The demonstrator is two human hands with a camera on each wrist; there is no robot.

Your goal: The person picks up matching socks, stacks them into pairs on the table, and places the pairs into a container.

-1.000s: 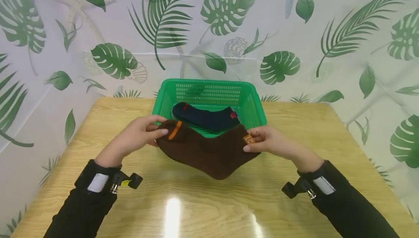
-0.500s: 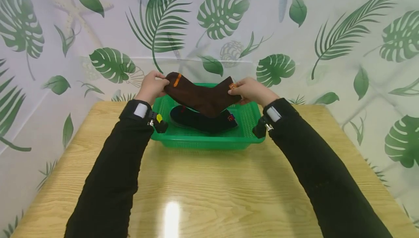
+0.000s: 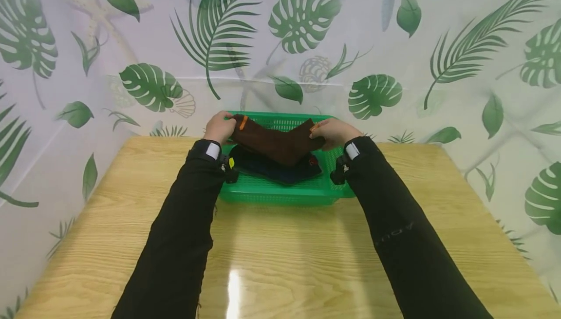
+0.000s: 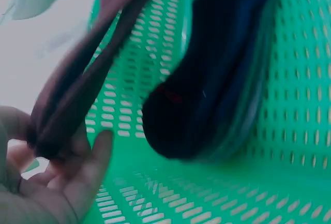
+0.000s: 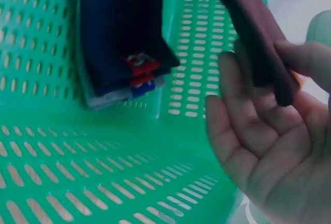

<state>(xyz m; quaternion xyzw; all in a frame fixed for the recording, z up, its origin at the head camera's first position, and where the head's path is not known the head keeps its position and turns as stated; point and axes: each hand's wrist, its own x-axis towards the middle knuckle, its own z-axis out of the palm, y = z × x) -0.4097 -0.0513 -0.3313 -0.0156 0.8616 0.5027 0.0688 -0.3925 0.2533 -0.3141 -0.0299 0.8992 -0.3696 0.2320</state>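
Note:
A brown sock [image 3: 280,144] with orange toe and cuff marks is stretched between my two hands, over the green basket [image 3: 280,195]. My left hand [image 3: 219,127] pinches its toe end. At the cuff end my right hand [image 3: 335,133] grips it between thumb and fingers. Beneath it, inside the basket, lies a dark navy sock [image 3: 280,173] with a red tag, partly covered by the brown one in the head view. In the right wrist view, a greyish layer with a blue tag [image 5: 142,88] shows under the navy sock [image 5: 124,27].
The basket stands at the back of a wooden table [image 3: 280,255], close to a leaf-printed backdrop [image 3: 324,90]. Its slotted walls rise around the socks. Black wrist straps with small cameras [image 3: 339,172] hang near the basket's sides.
Both hands have carried the brown sock forward from in front of the basket to above it, then lowered it toward the navy sock over the last half second.

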